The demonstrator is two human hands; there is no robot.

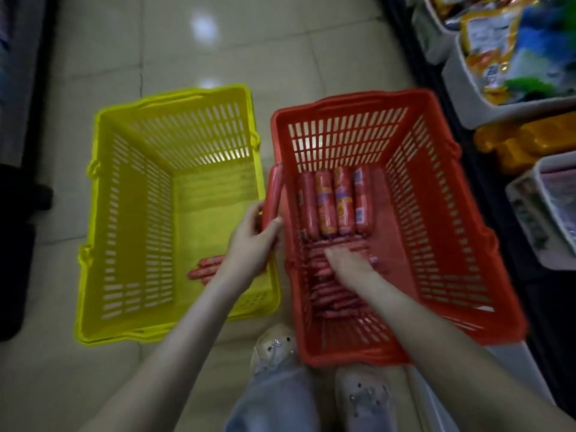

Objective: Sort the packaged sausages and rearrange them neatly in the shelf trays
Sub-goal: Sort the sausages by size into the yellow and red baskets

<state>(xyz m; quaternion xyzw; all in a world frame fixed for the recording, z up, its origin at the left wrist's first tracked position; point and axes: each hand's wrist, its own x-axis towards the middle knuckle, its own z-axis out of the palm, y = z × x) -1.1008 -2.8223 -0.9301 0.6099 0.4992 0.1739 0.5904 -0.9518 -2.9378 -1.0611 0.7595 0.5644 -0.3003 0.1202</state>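
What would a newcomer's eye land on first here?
Two bright baskets sit side by side on the floor: a yellow basket left, a red basket right. The left hand holds a thick sausage at the red basket's left rim; the right hand reaches among thin sausages inside it.

Pale shoes (pixel 274 347) and jeans (pixel 274 400) on glossy floor tiles (pixel 187 51); colourful snack bags (pixel 511 57) at right.

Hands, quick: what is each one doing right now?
Left hand: holding a large red sausage.
Right hand: on thin sausages in red basket; grip cannot be told.
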